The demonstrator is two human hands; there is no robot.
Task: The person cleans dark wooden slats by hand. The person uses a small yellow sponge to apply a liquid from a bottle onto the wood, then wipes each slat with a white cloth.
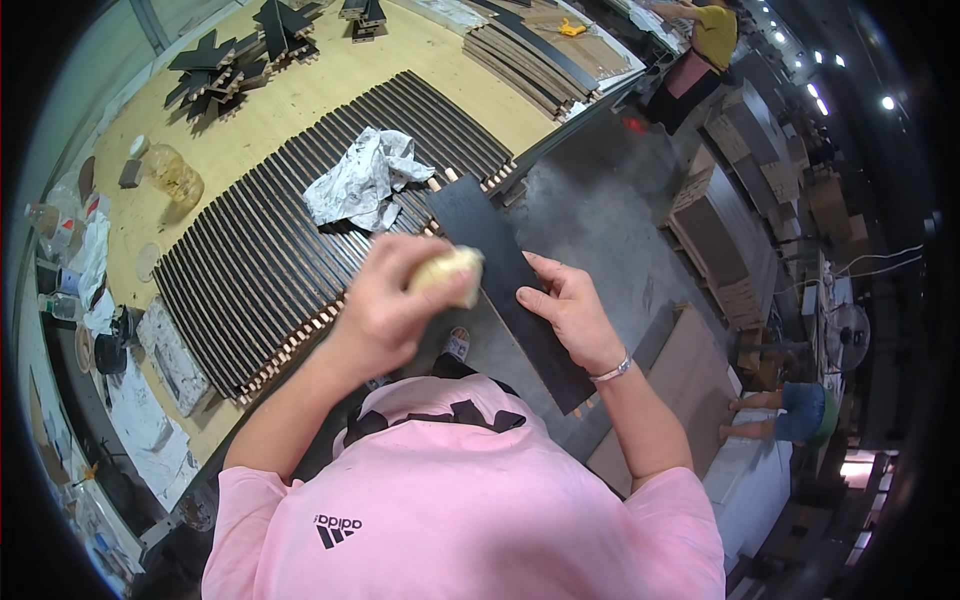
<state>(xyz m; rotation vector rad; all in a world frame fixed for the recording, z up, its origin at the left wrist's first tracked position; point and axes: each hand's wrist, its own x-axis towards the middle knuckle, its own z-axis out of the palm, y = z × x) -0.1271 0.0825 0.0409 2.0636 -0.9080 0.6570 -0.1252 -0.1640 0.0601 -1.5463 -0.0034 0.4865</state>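
Note:
My left hand (380, 305) is closed around a pale yellow sponge (452, 272), slightly blurred, held close to the left edge of a dark board (490, 240). Wooden dowels stick out from the ends of this long, narrow board. My right hand (575, 312) grips its right edge, thumb on the face and the other fingers mostly hidden behind. The board is tilted in front of me, off the table's edge. Beyond it, a crumpled, stained white rag (362, 182) lies on a long row of dark slats (255, 260) packed side by side, with dowels at their ends.
The slats lie on a yellowish worktable (400, 50). A plastic bottle with amber contents (172, 178) stands at left. Dark pieces (215, 75) are piled at the back. Stacked boards (735, 235) stand on the floor at right. Two other people (712, 40) are farther off.

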